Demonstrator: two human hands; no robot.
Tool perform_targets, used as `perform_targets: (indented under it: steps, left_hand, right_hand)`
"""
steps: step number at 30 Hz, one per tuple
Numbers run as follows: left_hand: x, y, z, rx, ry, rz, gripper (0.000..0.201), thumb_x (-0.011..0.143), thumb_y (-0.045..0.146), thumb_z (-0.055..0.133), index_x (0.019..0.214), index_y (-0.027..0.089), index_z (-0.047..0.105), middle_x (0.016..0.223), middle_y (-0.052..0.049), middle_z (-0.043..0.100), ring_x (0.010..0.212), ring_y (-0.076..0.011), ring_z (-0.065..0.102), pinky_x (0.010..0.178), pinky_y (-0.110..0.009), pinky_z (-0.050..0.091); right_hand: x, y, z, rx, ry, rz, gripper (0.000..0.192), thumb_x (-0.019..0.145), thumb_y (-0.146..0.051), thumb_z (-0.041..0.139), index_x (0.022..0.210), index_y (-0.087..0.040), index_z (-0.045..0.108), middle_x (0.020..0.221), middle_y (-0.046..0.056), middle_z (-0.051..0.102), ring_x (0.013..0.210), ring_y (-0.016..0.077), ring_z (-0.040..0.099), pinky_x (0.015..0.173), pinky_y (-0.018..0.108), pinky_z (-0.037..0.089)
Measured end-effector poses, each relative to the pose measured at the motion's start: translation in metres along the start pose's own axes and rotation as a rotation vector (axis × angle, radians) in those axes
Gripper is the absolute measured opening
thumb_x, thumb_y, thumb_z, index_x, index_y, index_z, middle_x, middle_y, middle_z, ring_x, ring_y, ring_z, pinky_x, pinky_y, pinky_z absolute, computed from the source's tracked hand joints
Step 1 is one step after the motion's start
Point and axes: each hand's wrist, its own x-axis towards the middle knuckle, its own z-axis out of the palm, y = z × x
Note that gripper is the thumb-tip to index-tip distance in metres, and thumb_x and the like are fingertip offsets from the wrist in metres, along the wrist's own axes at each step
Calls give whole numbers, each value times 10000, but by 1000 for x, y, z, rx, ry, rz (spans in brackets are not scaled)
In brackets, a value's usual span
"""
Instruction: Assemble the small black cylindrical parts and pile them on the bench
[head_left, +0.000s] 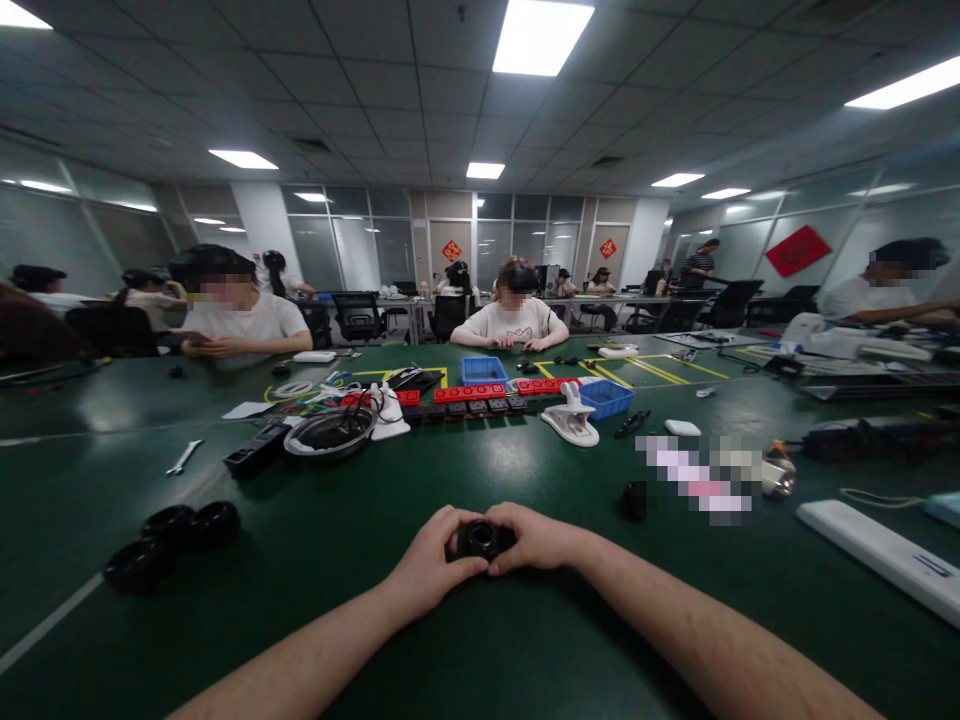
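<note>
In the head view, both bare hands are meeting at the near middle of the dark green worktop point(525, 640). The left hand point(429, 562) and the right hand point(534, 540) are each closing their grip on a small black round ring-shaped part point(481, 539), clamped on it from either side, with the fingers curling around its rim. The part is sitting just above the worktop, between the two hands, its open centre facing up towards the camera.

To the left, well apart from the hands, a cluster of black round wheel-like parts point(171, 545) is lying on the worktop. Another small black round piece point(635, 499) is resting to the right of the hands, near a blurred patch. A long white flat bar point(877, 556) is lying at the far right. Farther back, a silver wrench point(184, 457), a round black and silver dish point(330, 433), a white plastic clamp point(571, 417) and a blue plastic bin point(606, 398) are standing. Other people are sitting across the worktop.
</note>
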Motion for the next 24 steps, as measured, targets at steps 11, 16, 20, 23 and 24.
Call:
perform_targets:
  steps: [11, 16, 20, 23, 24]
  left_hand:
    - [-1, -3, 8, 18, 107, -105, 280, 628, 266, 605, 886, 182, 536, 766, 5, 453, 639, -133, 414, 572, -232, 344]
    - [0, -1, 4, 22, 75, -69, 310, 649, 285, 595, 938, 193, 533, 776, -2, 460, 657, -140, 420, 602, -242, 358]
    - [0, 1, -1, 25, 5, -33, 328, 675, 303, 575, 987, 213, 529, 780, -2, 454, 673, -141, 427, 612, -241, 359]
    - [0, 2, -3, 24, -21, -13, 337, 679, 298, 571, 1005, 229, 526, 777, 3, 444, 675, -138, 429, 610, -235, 360]
    - [0, 2, -3, 25, -23, -11, 340, 679, 296, 571, 1009, 231, 524, 776, 4, 442, 675, -138, 430, 609, -233, 360]
  right_hand:
    - [3, -21, 24, -439, 227, 289, 482, 552, -585, 580, 755, -151, 521, 735, 51, 548, 668, 178, 491, 589, 267, 329]
    - [1, -17, 16, -349, 197, 148, 558, 524, -599, 596, 852, -153, 520, 833, 54, 531, 772, 200, 480, 672, 302, 350]
    - [-1, -10, -1, -128, -9, 11, 428, 597, -388, 653, 943, -166, 534, 879, 22, 514, 817, 165, 470, 706, 267, 364]
    - [-1, -4, -10, -6, -108, -47, 326, 658, -289, 622, 952, -166, 550, 889, 5, 505, 821, 141, 472, 711, 241, 369]
    - [-1, -2, -11, 17, -118, -53, 315, 665, -277, 617, 952, -164, 553, 889, 1, 503, 819, 137, 473, 709, 235, 370]
